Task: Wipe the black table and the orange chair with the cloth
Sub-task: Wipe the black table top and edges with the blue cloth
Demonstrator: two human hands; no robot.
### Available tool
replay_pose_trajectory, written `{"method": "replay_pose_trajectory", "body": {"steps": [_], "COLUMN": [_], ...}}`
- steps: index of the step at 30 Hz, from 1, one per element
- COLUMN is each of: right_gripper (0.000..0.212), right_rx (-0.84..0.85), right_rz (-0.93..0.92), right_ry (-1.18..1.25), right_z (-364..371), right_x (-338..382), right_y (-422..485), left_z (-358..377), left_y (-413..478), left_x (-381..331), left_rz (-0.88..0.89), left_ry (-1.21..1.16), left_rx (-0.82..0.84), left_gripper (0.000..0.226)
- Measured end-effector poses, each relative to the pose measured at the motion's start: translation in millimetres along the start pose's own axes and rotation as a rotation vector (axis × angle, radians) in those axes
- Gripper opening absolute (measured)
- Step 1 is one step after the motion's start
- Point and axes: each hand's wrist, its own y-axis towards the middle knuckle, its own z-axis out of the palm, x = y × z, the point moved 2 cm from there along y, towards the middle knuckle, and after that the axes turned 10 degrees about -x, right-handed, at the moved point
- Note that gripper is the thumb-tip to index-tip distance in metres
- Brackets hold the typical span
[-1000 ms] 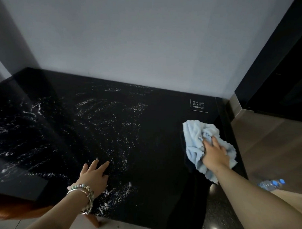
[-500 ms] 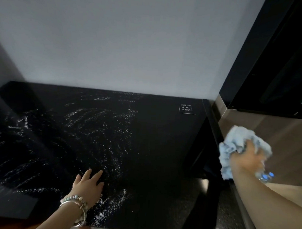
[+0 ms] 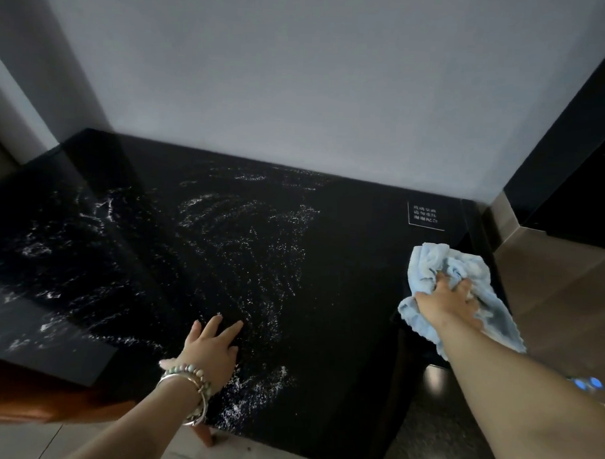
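Note:
The black table [image 3: 343, 299] stands against a grey wall, its glossy top streaked with white wet marks across the left and middle. At the table's right edge my right hand [image 3: 446, 299] grips a crumpled light blue cloth [image 3: 430, 268] with curled fingers and holds it down on the surface. My left hand [image 3: 211, 349], with bracelets on the wrist, rests flat with spread fingers near the front edge. The orange chair [image 3: 31, 388] shows under the table's front left corner, mostly hidden.
A small white printed label [image 3: 425, 214] sits at the table's back right corner. Right of the table is a brown floor and dark panelling [image 3: 570, 170]. A plastic bottle with a blue cap [image 3: 589, 383] lies on the floor behind my right forearm.
My right hand lifted the cloth off the table's right side over the floor, then brought it back down onto the right edge. My left hand stayed flat in place.

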Motion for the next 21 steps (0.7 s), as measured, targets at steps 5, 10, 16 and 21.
{"method": "replay_pose_trajectory", "body": {"steps": [5,10,16,21], "right_gripper": [0.055,0.016,0.042,0.040], "right_rx": [0.006,0.006,-0.217,-0.038], "right_rz": [-0.310,-0.574,-0.067,-0.298], "right_ry": [-0.043,0.538,-0.012,0.015], "right_z": [18,24,-11,16], "right_x": [50,78,39,63], "right_y": [-37,-80,-15,-47], "left_z": [-4,-8,-5,-2], "left_y": [1,-2,7,19], "left_x": [-3,-6,2,9], "left_rz": [-0.021,-0.010,0.005,0.019], "left_ry": [0.012,0.027,-0.030,-0.045], "left_rx": [0.018,0.005,0.057,0.057], "left_gripper": [0.048,0.048,0.047,0.045]}}
